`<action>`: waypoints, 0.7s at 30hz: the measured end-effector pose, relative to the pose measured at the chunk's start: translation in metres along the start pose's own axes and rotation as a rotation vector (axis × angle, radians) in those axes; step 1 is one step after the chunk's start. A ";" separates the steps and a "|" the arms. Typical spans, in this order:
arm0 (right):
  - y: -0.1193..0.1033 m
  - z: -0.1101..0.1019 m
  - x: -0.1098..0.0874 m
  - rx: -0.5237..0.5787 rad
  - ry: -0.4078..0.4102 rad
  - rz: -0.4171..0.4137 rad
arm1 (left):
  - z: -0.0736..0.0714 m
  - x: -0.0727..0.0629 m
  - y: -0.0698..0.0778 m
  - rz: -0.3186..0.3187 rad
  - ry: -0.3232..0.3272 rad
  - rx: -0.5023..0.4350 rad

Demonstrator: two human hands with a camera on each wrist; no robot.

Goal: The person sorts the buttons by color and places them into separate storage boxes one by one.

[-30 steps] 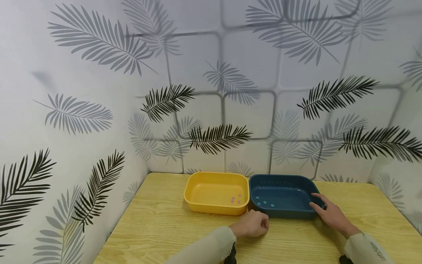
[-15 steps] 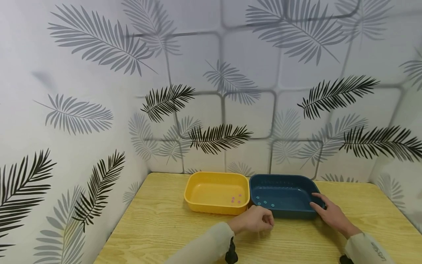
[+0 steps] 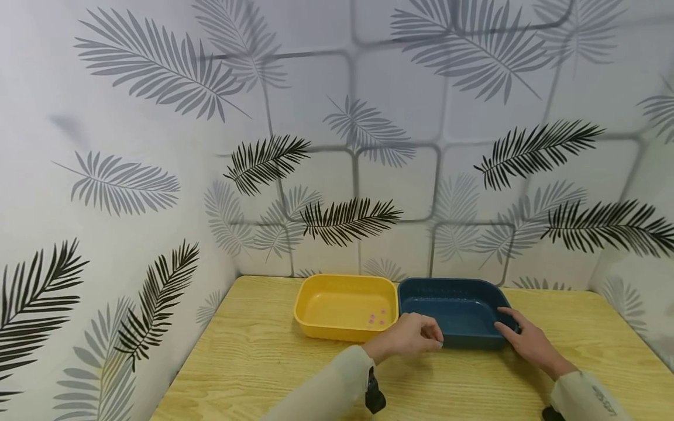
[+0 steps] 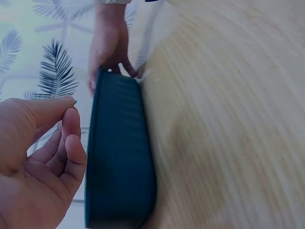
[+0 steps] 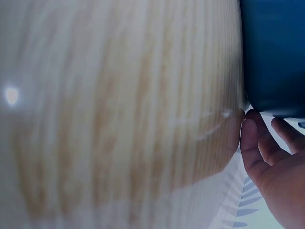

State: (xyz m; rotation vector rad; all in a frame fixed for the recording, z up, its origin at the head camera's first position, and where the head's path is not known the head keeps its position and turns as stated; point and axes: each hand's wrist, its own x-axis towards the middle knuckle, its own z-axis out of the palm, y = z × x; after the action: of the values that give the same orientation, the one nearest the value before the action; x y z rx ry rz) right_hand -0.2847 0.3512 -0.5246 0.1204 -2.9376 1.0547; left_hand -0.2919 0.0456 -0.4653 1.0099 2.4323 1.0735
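Between thumb and forefinger my left hand (image 3: 408, 335) pinches a tiny teal piece (image 4: 75, 101), mostly covered by the fingertips. Its other fingers are curled. In the head view this hand overlaps the front left corner of a dark blue plastic basin (image 3: 474, 338), which lies on its far side in the left wrist view. My right hand (image 3: 534, 345) grips the basin's right end, fingers and thumb at the rim; in the right wrist view its fingertips (image 5: 249, 125) are at the basin's lower corner. The basin's left inside is hidden behind the left hand.
A yellow basin (image 3: 316, 330) stands left against the blue one, with several small pink ring-like pieces (image 3: 372, 316) in its right part. Both stand on a wood-grain table (image 3: 253, 351), near a wall (image 3: 326, 251) with a leaf pattern.
My left hand has risen and moved slightly right, toward the blue basin's front rim, and a teal piece now shows at its fingertips. The teal pieces inside the basin are now hidden. The right hand stays put.
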 end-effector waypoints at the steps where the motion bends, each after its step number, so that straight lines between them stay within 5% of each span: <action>1: 0.000 0.000 0.000 -0.001 0.006 -0.001 | -0.001 0.001 0.000 0.000 0.013 -0.012; 13: 0.000 -0.001 0.001 -0.008 0.010 0.003 | -0.010 0.013 -0.002 -0.068 0.148 -0.218; 21: -0.001 -0.001 0.001 -0.011 0.008 0.005 | -0.012 0.027 -0.006 -0.114 0.222 -0.249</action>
State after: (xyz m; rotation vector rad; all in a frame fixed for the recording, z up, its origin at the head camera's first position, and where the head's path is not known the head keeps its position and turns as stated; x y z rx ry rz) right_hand -0.2851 0.3512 -0.5235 0.1085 -2.9375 1.0362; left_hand -0.3204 0.0556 -0.4616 0.6968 2.4078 1.4715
